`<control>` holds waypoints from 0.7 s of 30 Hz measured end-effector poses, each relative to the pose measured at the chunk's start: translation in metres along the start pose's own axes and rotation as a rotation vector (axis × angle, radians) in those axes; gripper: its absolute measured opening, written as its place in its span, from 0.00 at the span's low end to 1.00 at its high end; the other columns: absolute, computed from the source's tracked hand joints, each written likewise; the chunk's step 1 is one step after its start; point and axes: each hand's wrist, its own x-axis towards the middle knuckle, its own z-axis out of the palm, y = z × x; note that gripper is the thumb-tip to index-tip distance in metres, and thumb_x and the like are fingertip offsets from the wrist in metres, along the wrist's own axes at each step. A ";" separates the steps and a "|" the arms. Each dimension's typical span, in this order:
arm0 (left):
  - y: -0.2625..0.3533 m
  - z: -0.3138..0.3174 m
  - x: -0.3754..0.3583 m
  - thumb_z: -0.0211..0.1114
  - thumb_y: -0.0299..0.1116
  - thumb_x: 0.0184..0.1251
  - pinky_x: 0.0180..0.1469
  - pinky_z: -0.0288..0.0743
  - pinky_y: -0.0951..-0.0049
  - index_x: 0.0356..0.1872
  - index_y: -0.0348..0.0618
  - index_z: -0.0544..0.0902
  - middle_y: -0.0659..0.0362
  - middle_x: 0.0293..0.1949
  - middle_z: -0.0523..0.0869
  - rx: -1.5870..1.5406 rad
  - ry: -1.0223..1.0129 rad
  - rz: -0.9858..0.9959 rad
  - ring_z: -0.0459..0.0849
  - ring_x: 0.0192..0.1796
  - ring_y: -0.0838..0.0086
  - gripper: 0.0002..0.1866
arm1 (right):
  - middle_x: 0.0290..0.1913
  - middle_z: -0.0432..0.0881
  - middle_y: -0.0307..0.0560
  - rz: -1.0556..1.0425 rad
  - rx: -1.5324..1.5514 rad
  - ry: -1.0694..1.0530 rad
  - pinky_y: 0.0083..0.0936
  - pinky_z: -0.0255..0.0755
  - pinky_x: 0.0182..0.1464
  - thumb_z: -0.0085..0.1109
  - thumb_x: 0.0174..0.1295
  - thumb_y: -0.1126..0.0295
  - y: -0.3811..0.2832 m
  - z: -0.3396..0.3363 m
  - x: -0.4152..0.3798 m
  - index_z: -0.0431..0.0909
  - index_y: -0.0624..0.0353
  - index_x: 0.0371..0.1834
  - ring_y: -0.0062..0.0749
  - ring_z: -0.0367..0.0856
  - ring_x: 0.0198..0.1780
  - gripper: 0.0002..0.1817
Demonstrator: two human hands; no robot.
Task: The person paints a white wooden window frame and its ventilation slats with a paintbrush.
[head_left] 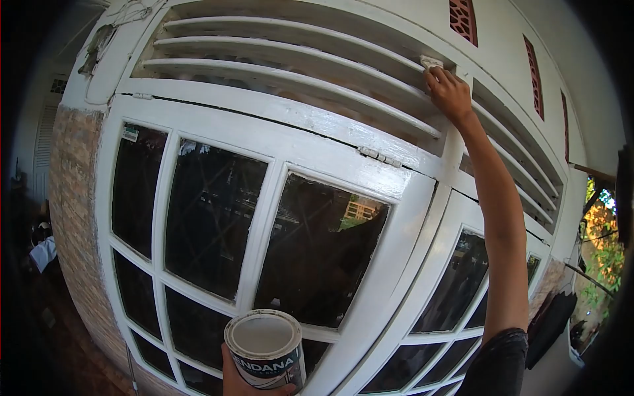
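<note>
My left hand (241, 381) grips an open paint can (266, 362) from below and the side, low in the view. The can has a dark label with white letters, and pale paint shows inside its smeared rim. Up at the louvred vent above the window, my right hand (450, 94) is closed around a small whitish paintbrush (432, 63), its handle hidden by the fingers. The brush is at the right end of the upper white slats (297, 51), close to the vent's frame. My right arm reaches up across the second window.
Below the vent is a white window frame (218, 146) with dark glass panes and a metal hinge (380, 156). Another slatted vent (518, 168) lies to the right. Brick-patterned wall (79, 171) stands at left, with loose wires (129, 13) above it.
</note>
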 end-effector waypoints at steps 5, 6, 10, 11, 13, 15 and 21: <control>-0.005 0.002 0.002 0.92 0.34 0.30 0.69 0.74 0.63 0.76 0.39 0.60 0.52 0.65 0.77 0.019 -0.003 -0.003 0.79 0.66 0.64 0.66 | 0.45 0.80 0.38 -0.109 -0.092 -0.075 0.27 0.84 0.43 0.68 0.56 0.67 0.002 0.006 0.004 0.79 0.51 0.43 0.29 0.86 0.52 0.12; -0.006 0.001 0.002 0.92 0.34 0.31 0.69 0.75 0.63 0.76 0.39 0.60 0.53 0.65 0.77 -0.025 0.001 -0.007 0.79 0.65 0.64 0.65 | 0.46 0.81 0.38 -0.130 -0.104 -0.025 0.27 0.84 0.43 0.68 0.55 0.67 0.001 0.005 0.003 0.80 0.51 0.44 0.29 0.86 0.52 0.13; -0.002 0.009 0.004 0.92 0.33 0.32 0.68 0.76 0.63 0.75 0.39 0.62 0.53 0.64 0.79 -0.161 -0.007 -0.041 0.80 0.64 0.65 0.63 | 0.48 0.81 0.37 -0.101 -0.101 0.057 0.27 0.84 0.41 0.69 0.52 0.70 -0.001 -0.013 -0.006 0.81 0.49 0.47 0.29 0.86 0.50 0.18; 0.003 0.011 0.006 0.92 0.33 0.32 0.68 0.77 0.63 0.75 0.39 0.63 0.53 0.63 0.79 -0.181 -0.011 -0.056 0.80 0.64 0.65 0.62 | 0.48 0.82 0.36 -0.064 -0.084 0.047 0.27 0.84 0.40 0.69 0.51 0.71 -0.003 -0.018 -0.010 0.81 0.49 0.48 0.29 0.86 0.49 0.19; 0.011 0.014 0.006 0.92 0.34 0.33 0.67 0.77 0.63 0.73 0.38 0.64 0.52 0.63 0.80 -0.228 -0.028 -0.055 0.81 0.63 0.65 0.61 | 0.47 0.83 0.35 0.018 -0.073 0.111 0.28 0.84 0.38 0.69 0.50 0.73 -0.008 -0.036 -0.015 0.82 0.47 0.48 0.28 0.86 0.47 0.19; 0.011 0.012 0.004 0.92 0.35 0.33 0.67 0.77 0.63 0.73 0.38 0.64 0.52 0.63 0.80 -0.152 -0.020 -0.061 0.81 0.63 0.65 0.61 | 0.46 0.83 0.34 0.109 -0.053 0.178 0.28 0.84 0.36 0.69 0.50 0.74 -0.012 -0.046 -0.016 0.84 0.45 0.48 0.29 0.87 0.44 0.20; 0.007 0.014 0.001 0.92 0.35 0.34 0.67 0.77 0.63 0.73 0.37 0.64 0.52 0.62 0.80 -0.156 -0.030 -0.078 0.81 0.63 0.65 0.60 | 0.44 0.85 0.35 0.299 0.208 0.158 0.31 0.81 0.33 0.67 0.55 0.74 -0.017 -0.038 -0.005 0.86 0.43 0.46 0.36 0.88 0.38 0.15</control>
